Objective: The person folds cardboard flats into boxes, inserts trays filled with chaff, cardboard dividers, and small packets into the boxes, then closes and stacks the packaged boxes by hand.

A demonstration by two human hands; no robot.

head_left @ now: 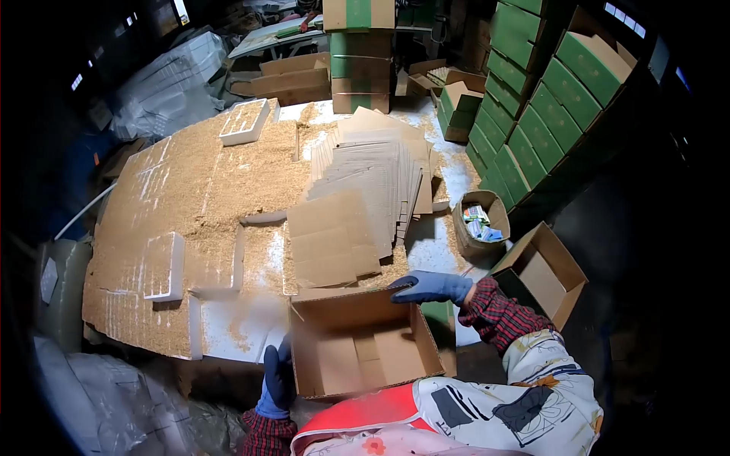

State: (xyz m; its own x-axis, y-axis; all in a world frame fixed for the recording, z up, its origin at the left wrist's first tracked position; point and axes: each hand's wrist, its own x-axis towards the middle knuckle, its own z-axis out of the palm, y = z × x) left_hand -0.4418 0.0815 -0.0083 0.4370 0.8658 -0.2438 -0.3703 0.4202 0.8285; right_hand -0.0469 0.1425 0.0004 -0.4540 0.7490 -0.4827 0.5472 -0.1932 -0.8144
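An upright cardboard box [342,366], its top unfolded and its inside bare, is held in front of my body. My right hand [435,288], in a blue glove, grips its far rim near the right corner, fingertips over the edge. At the box's left wall is my left hand [277,378], also gloved, holding that side; part of its fingers is hidden. Just beyond the box lies a fanned stack of flat cardboard sheets [365,178], with a squarer sheet [333,235] on top nearest me.
Sawdust-like material covers white trays [175,266] at left. A round bin [480,245] with small packets stands at right, beside another open box [544,273]. Green boxes [525,152] are stacked at far right, and taped cartons [360,68] at the back. Plastic sheeting [114,403] lies lower left.
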